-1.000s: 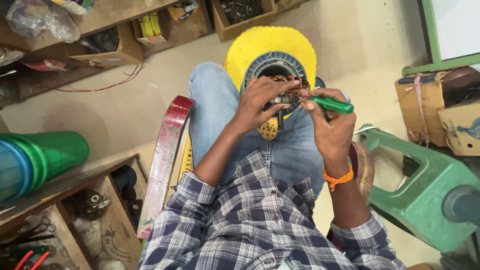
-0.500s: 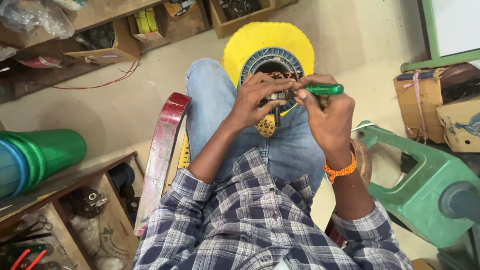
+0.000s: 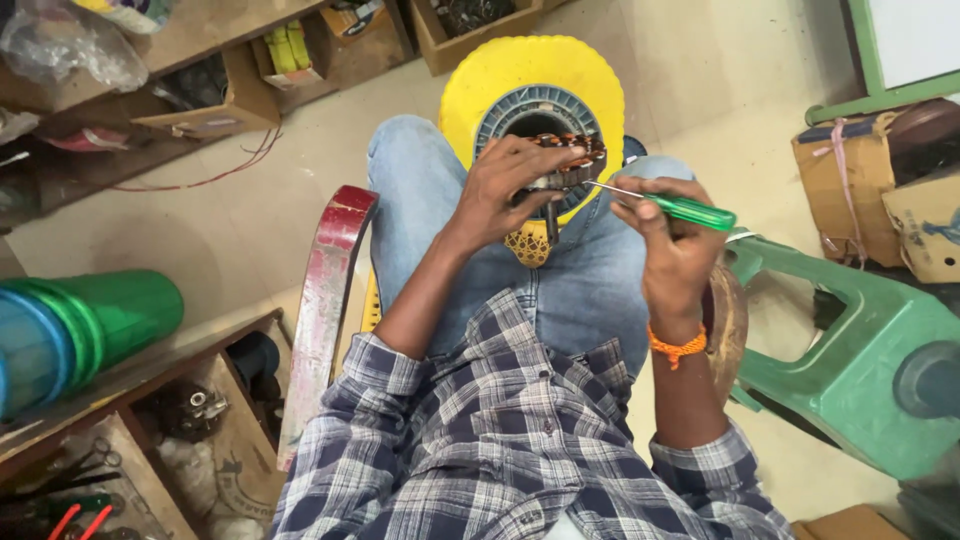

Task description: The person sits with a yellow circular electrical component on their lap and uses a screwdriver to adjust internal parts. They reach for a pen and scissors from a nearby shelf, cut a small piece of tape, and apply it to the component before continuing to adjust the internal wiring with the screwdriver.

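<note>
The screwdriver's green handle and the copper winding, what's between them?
In the head view, only the screwdriver's own thin metal shaft spans that gap, running from the right hand to the winding that the left hand holds.

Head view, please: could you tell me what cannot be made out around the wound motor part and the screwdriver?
- Wound motor part, head view: its near side is hidden by the left hand.
- Screwdriver: the tip is too small to tell its type or where it touches; the right hand covers part of the green handle.
- Yellow stool: its legs are hidden by its own top and the knees.
</note>
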### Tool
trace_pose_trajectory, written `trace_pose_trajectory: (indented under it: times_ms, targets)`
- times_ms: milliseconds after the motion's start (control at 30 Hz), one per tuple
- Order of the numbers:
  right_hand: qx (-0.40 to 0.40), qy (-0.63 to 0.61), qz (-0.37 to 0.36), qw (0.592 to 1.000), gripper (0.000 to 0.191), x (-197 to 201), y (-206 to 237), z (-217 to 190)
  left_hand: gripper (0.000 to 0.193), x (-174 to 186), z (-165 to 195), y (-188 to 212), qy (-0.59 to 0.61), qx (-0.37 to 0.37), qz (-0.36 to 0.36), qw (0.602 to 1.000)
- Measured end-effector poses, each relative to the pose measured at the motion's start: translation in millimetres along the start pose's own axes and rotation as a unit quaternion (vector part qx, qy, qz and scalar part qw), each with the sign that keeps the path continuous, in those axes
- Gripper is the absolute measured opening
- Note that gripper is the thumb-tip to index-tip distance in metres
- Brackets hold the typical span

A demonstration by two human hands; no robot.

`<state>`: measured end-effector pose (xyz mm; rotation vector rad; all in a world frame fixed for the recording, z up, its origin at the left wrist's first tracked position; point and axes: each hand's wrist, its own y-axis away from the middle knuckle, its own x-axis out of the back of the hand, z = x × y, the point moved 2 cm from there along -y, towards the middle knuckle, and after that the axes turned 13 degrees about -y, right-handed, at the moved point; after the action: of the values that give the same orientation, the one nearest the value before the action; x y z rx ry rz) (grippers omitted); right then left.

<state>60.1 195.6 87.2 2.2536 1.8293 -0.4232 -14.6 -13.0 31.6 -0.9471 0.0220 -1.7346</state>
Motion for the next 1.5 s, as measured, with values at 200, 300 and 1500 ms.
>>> trace_pose_trajectory:
  times_ms: [200,300,1500]
  targets:
    - [0.015,-0.045,-0.014,0.999,0.022,3.4,0.1,17.9,0.043,0.5,4.1,-1.2,-0.006,0.021,0.016,1.000]
    - [0.018,-0.034,-0.025,0.999,0.023,4.1,0.6,17.5,0.043,-0.1,4.3,-1.8,-0.006,0.021,0.019,1.000]
    - [0.062,0.124,-0.044,0.989,0.021,-21.8,9.8,12.9,0.040,-6.3,-3.1,1.0,0.018,0.027,0.020,0.999]
